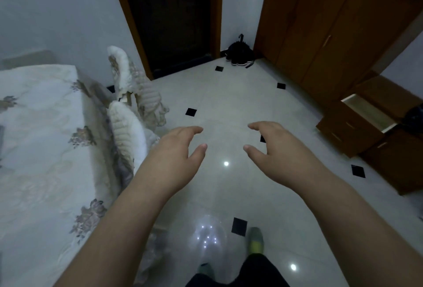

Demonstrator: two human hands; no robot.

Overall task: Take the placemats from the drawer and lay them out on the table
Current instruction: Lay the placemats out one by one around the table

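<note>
1. my left hand (176, 149) is held out in front of me over the floor (229, 103), fingers loosely curved and spread from the thumb, gripping nothing.
2. my right hand (274, 147) is out at the same height, a mirror of the left, fingers relaxed and slightly bent, also holding nothing.
3. the two hands are apart, with a clear gap of shiny tile showing between the fingertips; neither touches anything.
4. the drawer (366, 113) stands pulled open at the right edge of the view, in a low brown wooden unit (350, 129), well apart from my right hand. its pale inside shows, but i cannot tell what lies in it, and i cannot make out any placemats.
5. beyond that unit a tall brown cabinet (320, 35) runs along the right wall.
6. to my left is the worktop (39, 138), covered with a white cloth with a faded flower pattern; two chairs (128, 108) with matching white padded covers are pushed in at its side, near my left forearm.
7. straight ahead is a dark doorway (169, 16) with a wooden frame, and a black bag with shoes (239, 52) sits in the corner between the doorway and the cabinet.
8. the floor is pale glossy tile with small black diamond insets and bright light reflections; my feet (255, 239) show at the bottom of the view.
</note>
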